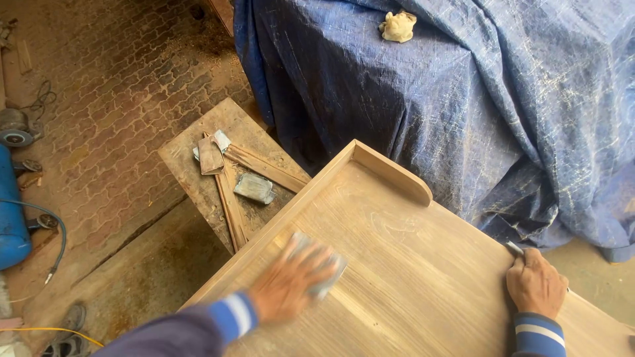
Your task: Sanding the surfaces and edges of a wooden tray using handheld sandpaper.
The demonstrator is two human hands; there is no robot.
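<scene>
The left hand (291,281) lies palm-down on the top face of a large wooden panel (410,264), fingers spread and pressed flat over a grey sanding pad (329,276). The pad shows only at the fingertips and along the far edge of the hand; both hand and pad are motion-blurred. The hand is not curled closed — it holds the pad against the wood by flat pressure.

The right hand (536,284) is closed over the far right edge of the panel, fingers wrapped down over the rim. A small grey item pokes out beside its knuckles (too little is visible to tell what it is). Both sleeves are dark blue with lighter stripes at the cuff.

The panel is pale, bare wood with a raised lip along its left edge and a rounded rail (393,173) across its far end. It fills the lower right of the view, tilted diagonally.

Beyond the panel's left edge stands a low, dusty counter (192,172) carrying wooden strips (231,205) and several worn pieces of sandpaper (254,188). Behind the panel a blue tarpaulin (463,99) covers a bulky shape — a crumpled yellowish rag (397,26) rests on top. The floor is patterned brick paving (119,86); a blue tank (12,211) with a hose sits at the left edge.
</scene>
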